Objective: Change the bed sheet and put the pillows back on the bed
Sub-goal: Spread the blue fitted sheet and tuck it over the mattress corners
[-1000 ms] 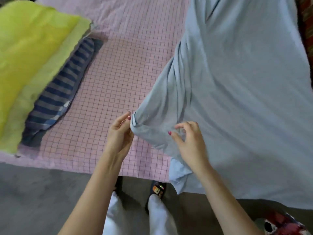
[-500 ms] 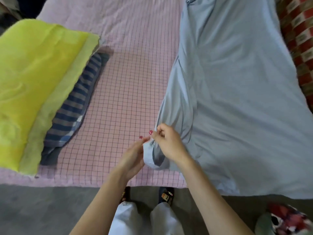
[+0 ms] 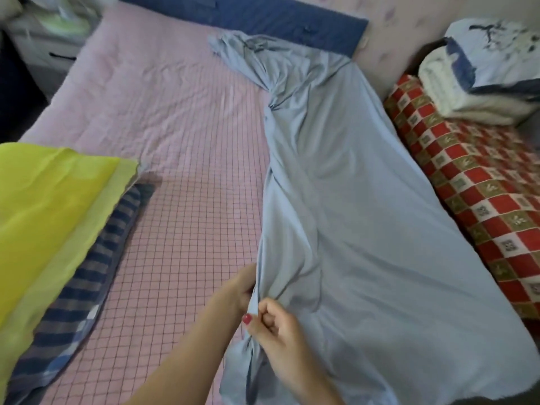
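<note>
- My left hand (image 3: 238,290) grips the bunched near edge of the blue sheet (image 3: 365,244); the fingers are tucked behind the fabric.
- My right hand (image 3: 277,331) is curled, pinching the same edge just below the left.
- The blue sheet covers only the right half of the bed, lying on the pink checked cover (image 3: 175,176); its far end is twisted near the headboard (image 3: 263,16).
- Judgement: the step is spreading the sheet leftward. Find the true corner, separate the hands along the hem, then draw across evenly.
- Risk: the yellow cloth (image 3: 43,206) and striped pillow (image 3: 96,273) sit in the sheet's path.
</note>
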